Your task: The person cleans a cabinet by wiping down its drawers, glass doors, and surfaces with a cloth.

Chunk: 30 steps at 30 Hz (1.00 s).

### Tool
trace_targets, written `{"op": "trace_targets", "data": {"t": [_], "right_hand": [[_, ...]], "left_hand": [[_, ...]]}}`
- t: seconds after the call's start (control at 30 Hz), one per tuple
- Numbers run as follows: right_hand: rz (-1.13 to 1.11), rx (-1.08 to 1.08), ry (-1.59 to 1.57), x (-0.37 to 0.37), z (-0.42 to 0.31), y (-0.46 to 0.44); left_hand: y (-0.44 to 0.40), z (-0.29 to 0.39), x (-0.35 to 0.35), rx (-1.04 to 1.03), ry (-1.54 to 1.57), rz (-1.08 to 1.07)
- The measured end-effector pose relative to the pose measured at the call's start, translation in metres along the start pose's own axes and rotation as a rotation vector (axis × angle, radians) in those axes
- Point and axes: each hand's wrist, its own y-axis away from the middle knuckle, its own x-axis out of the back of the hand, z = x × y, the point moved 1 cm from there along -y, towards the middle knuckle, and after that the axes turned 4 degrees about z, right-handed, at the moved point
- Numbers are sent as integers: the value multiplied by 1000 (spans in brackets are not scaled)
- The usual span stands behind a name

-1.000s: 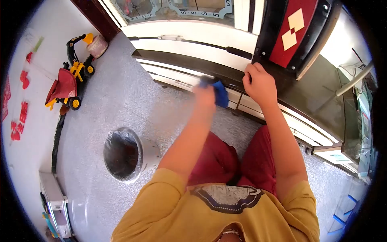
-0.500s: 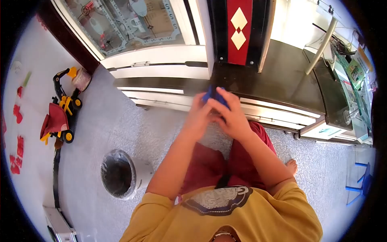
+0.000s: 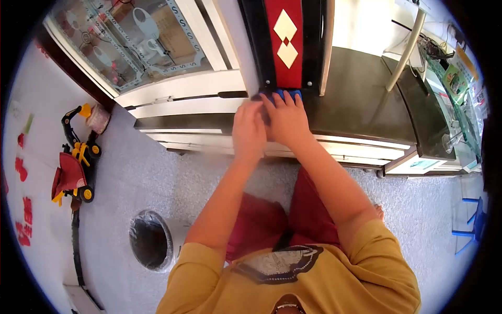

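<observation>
My right hand (image 3: 287, 119) lies on a blue cloth (image 3: 291, 94) on the dark ledge (image 3: 345, 99), at the foot of the black and red panel (image 3: 284, 47). Its fingers are spread, with blue showing between and beyond them. Close by on the left is my left hand (image 3: 249, 128), its fingers bent and smeared by motion. A dark, blurred patch shows between the two hands; whether the left fingers grip it is unclear.
A glass-fronted cabinet (image 3: 167, 78) stands at the upper left. On the floor are a lined bin (image 3: 170, 240), a toy digger (image 3: 73, 170) and a blue stool (image 3: 475, 222). A pale pole (image 3: 408, 49) rises from the ledge at right.
The view has turned right. My left hand moved the blue cloth from the lower drawers up to my right hand; the cloth is now on the ledge, under my spread right fingers.
</observation>
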Motion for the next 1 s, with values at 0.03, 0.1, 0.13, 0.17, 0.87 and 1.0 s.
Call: {"op": "trace_targets", "data": {"t": [0.03, 0.1, 0.13, 0.17, 0.87, 1.0], "right_hand": [[-1, 9, -36, -4, 6, -5], [-14, 13, -52, -10, 15, -12], [-4, 13, -65, -17, 19, -12], [6, 15, -76, -26, 22, -11], [-103, -399, 215, 134, 222, 106], [-74, -401, 314, 121, 221, 107]], "left_hand": [[1, -5, -4, -98, -9, 38], [6, -5, -11, -77, -9, 38], [8, -3, -13, -68, -9, 38], [10, 1, -14, -69, 4, 39], [7, -93, 73, 50, -342, 193], [-1, -125, 70, 46, -467, 193]]}}
